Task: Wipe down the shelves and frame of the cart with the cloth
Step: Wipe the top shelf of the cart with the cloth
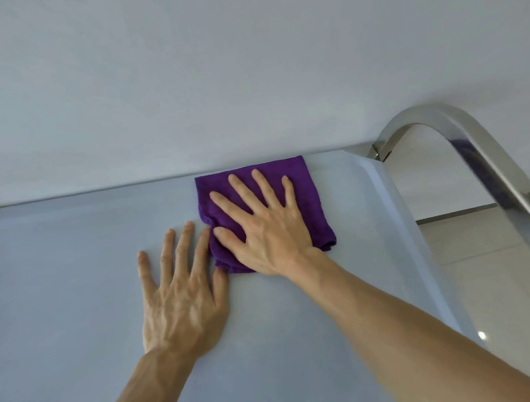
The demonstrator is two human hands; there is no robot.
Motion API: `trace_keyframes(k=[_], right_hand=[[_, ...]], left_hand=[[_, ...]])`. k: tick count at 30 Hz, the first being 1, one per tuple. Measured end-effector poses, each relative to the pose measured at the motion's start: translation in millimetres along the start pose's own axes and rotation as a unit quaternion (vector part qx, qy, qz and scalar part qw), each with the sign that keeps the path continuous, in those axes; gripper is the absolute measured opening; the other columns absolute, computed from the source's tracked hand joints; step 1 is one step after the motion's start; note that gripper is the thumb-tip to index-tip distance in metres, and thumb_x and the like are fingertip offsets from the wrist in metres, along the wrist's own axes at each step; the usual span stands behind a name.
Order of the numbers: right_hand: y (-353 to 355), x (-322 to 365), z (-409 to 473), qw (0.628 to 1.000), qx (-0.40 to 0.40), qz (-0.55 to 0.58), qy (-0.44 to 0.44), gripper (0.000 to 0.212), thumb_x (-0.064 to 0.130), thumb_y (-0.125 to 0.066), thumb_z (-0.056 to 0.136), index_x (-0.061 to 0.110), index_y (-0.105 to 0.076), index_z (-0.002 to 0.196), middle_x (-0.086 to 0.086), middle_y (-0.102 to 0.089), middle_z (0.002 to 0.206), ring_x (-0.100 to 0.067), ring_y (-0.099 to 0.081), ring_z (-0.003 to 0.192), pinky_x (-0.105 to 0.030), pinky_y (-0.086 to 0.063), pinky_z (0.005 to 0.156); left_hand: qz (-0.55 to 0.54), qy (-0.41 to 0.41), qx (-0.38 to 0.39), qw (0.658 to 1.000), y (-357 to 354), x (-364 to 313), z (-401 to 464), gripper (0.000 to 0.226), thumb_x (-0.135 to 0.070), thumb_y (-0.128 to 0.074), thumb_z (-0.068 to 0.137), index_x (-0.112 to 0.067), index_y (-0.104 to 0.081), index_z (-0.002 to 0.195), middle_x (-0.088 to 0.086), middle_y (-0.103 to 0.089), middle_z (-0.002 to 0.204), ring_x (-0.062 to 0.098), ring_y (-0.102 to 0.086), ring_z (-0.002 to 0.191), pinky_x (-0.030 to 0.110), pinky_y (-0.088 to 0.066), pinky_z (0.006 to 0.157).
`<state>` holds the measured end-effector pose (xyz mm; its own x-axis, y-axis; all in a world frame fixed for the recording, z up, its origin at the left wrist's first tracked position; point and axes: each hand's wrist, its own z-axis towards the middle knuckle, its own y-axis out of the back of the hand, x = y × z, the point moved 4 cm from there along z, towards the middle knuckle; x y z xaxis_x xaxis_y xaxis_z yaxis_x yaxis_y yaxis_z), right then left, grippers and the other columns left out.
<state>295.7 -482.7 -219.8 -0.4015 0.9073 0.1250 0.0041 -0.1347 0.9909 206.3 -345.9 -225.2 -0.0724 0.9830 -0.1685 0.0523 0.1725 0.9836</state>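
Observation:
A folded purple cloth (307,194) lies flat on the cart's grey top shelf (72,263), near its far right corner. My right hand (266,229) presses on the cloth with fingers spread and straight. My left hand (178,290) rests flat on the bare shelf just left of the cloth, its index finger touching the cloth's left edge. The cart's shiny metal handle (482,158) curves up from the shelf's far right corner and runs down the right side.
A plain pale wall (247,69) rises directly behind the shelf's far edge. Light floor tiles (501,277) show to the right, beyond the shelf's raised right rim (419,245).

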Motion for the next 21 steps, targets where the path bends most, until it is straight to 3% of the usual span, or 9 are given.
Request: trace_keyframes(k=[4,12,21], right_hand=[[4,-20,0,1.000,-0.010,0.024,-0.016,0.062,0.071,-0.022,0.091,0.050,-0.025,0.150,0.010,-0.018,0.165,-0.022,-0.010,0.153,-0.061,-0.004,0.119],[16,-133,-13,0.991,-0.004,0.007,-0.132,0.064,0.074,-0.020,0.092,0.051,-0.017,0.151,0.016,-0.014,0.164,-0.017,-0.007,0.153,-0.056,-0.003,0.122],[23,-123,-85,0.980,0.005,-0.024,-0.196,0.066,0.075,-0.015,0.093,0.048,-0.014,0.153,0.005,-0.016,0.165,-0.026,-0.012,0.152,-0.060,-0.006,0.120]], left_hand=[[-0.003,0.011,-0.006,1.000,3,-1,0,0.061,-0.052,-0.008,0.097,-0.037,-0.011,0.156,-0.005,-0.013,0.165,0.015,-0.002,0.152,0.052,0.002,0.121],[-0.007,0.016,-0.009,1.000,1,-1,0,0.065,-0.055,-0.004,0.096,-0.035,-0.014,0.156,-0.008,-0.010,0.165,0.014,0.000,0.152,0.050,0.005,0.121],[-0.006,0.017,-0.016,1.000,0,0,0,0.064,-0.056,-0.004,0.095,-0.037,-0.011,0.156,-0.009,-0.007,0.165,0.013,0.003,0.152,0.049,0.008,0.121]])
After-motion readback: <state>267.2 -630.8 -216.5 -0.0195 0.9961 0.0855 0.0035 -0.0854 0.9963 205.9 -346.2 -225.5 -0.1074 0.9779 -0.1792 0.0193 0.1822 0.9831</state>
